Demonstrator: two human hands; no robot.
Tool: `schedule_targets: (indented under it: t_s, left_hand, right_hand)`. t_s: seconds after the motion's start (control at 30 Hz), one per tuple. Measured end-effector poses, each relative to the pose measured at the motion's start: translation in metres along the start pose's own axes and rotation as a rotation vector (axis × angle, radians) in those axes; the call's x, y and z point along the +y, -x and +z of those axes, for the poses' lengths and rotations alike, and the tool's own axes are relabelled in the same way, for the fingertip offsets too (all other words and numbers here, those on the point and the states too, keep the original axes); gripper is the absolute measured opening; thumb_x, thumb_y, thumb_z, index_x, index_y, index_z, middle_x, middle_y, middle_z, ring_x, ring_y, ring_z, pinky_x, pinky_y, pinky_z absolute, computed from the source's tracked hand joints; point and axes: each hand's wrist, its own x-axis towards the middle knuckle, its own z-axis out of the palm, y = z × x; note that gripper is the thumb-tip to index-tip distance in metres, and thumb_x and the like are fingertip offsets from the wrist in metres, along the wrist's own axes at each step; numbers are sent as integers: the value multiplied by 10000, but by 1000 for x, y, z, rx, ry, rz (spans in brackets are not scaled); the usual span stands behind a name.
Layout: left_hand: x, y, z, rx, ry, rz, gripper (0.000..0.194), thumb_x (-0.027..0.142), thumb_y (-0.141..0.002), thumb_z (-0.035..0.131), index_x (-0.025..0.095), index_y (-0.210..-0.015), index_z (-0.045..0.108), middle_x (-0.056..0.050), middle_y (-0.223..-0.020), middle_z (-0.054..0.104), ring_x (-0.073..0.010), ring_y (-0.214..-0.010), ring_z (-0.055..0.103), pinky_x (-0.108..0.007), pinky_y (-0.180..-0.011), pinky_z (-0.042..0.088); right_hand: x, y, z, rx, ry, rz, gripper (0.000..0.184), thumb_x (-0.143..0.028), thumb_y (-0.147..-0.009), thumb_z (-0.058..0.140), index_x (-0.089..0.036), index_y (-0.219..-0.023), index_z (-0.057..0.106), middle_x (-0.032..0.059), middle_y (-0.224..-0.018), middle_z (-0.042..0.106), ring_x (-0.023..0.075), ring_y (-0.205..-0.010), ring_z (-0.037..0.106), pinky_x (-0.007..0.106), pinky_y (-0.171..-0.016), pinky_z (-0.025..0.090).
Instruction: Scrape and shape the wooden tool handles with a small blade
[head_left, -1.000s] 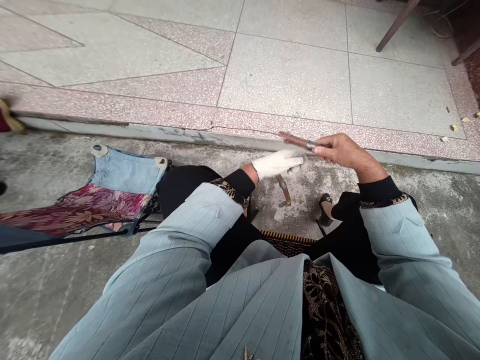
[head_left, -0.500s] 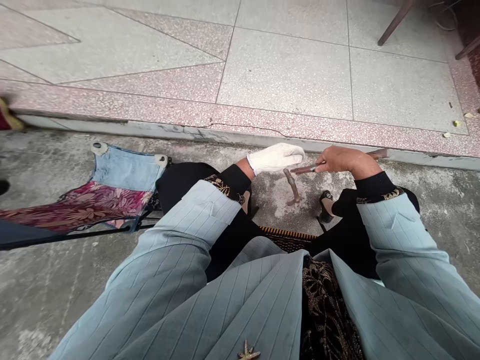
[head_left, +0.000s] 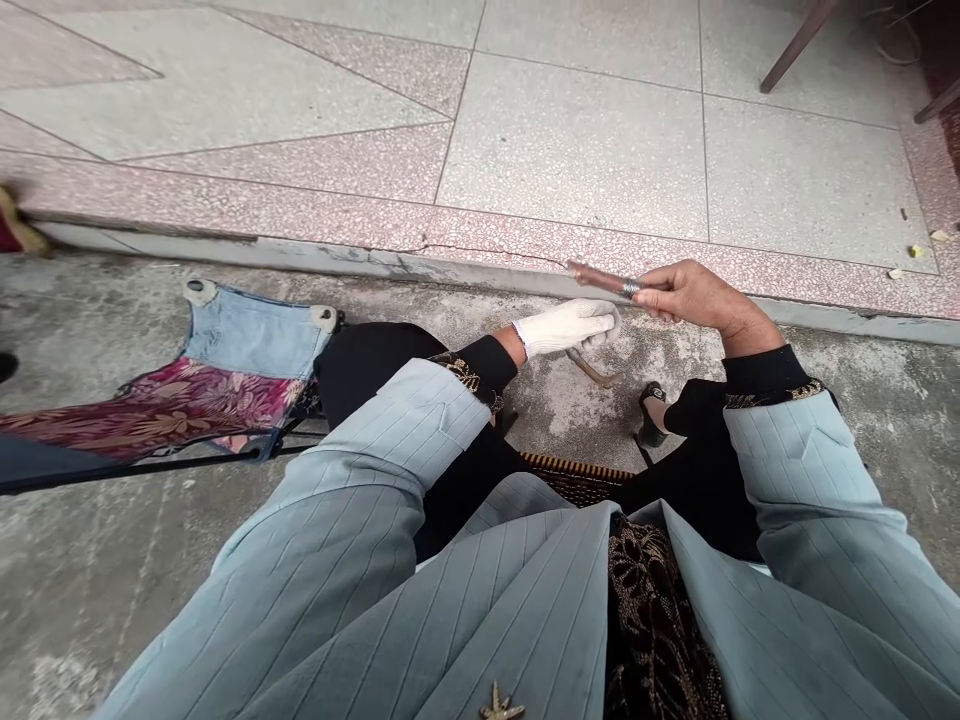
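Note:
My left hand (head_left: 568, 326) wears a white glove and is closed around a thin curved brown stick (head_left: 596, 372) whose lower end hangs out toward the concrete ground. My bare right hand (head_left: 694, 295) is closed on the handle of a reddish-brown tool with a metal band (head_left: 600, 279), probably a knife. The tool points left, just above the gloved hand. Both hands are held out over my knees, close together. Grey striped sleeves with black cuffs cover my arms.
A folding stool with a denim and red floral cloth seat (head_left: 187, 385) stands at my left. A raised step of pink and grey terrazzo tiles (head_left: 480, 235) runs across ahead. Wooden furniture legs (head_left: 795, 45) stand at the far right. My shoe (head_left: 651, 412) rests on the concrete.
My right hand swung the tool down and rightward past the stick, then back up so it points left again. The stick in my gloved hand has tilted flatter.

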Motion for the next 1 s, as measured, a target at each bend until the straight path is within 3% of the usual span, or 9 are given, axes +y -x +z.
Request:
schedule_targets:
  t_s: [0.2,0.37,0.5,0.6,0.67,0.7,0.83,0.9,1.0]
  left_hand:
    - [1,2,6,-44,-120,-29,354,483,-1020,500,163,-928,622,2,-744,565,-92,-596,486,-220,-576,388]
    - [19,8,4,-96,-443,17,367,452,-1007,470,153,-915,663,-3,-724,592,-126,-658,516,-250,-649,380]
    - [32,12,-3,-50,-526,43,308,376,-953,507,143,-844,677,-11,-761,625,-130,-701,531,-258,-682,372]
    - [36,14,-11,7,-425,26,275,363,-923,553,131,-857,685,-6,-758,621,-115,-676,519,-252,-673,382]
    - [34,13,-16,59,-340,2,253,357,-917,583,128,-887,688,-9,-772,634,-106,-661,523,-246,-667,399]
    - [32,12,-19,91,-300,-20,248,358,-924,590,131,-906,687,-11,-771,637,-102,-646,524,-244,-656,405]
    - [18,6,-20,217,-168,-65,245,376,-970,568,154,-953,670,-8,-730,610,-96,-577,487,-238,-598,395]
    - [12,4,-14,162,-169,-56,257,397,-972,568,160,-928,658,1,-707,580,-101,-571,480,-241,-588,385]
    - [13,6,-2,4,-279,-33,310,430,-971,543,157,-871,651,9,-698,555,-111,-607,491,-246,-616,380]
  right_hand:
    - [7,-11,1,225,-75,145,355,-432,-938,660,-153,-719,644,9,-597,563,95,-495,452,273,-535,353]
    - [13,-19,5,269,473,280,334,-425,-982,622,-133,-965,783,107,-812,711,194,-716,605,324,-659,412]
    - [7,-22,18,-124,811,350,312,-384,-991,640,-124,-998,812,156,-919,746,240,-787,636,360,-694,419]
    - [1,-16,21,-579,572,283,276,-380,-961,694,-136,-983,823,70,-723,682,174,-656,572,323,-643,403]
    - [-2,-9,16,-711,300,161,333,-446,-941,707,-158,-1059,823,12,-666,630,132,-603,522,290,-613,389]
    - [-3,-5,11,-710,186,103,374,-481,-922,715,-169,-1100,819,-7,-668,618,118,-590,506,278,-601,384]
    - [-7,9,-11,-230,-29,-21,398,-528,-872,726,-198,-1078,812,-27,-676,610,97,-576,479,261,-580,356]
    - [-8,11,-18,-96,-31,-25,330,-489,-875,717,-178,-941,803,-29,-625,566,93,-558,456,263,-564,336]
    - [-8,9,-18,-56,-11,23,289,-441,-892,691,-166,-864,779,-21,-608,558,94,-549,448,269,-560,336]
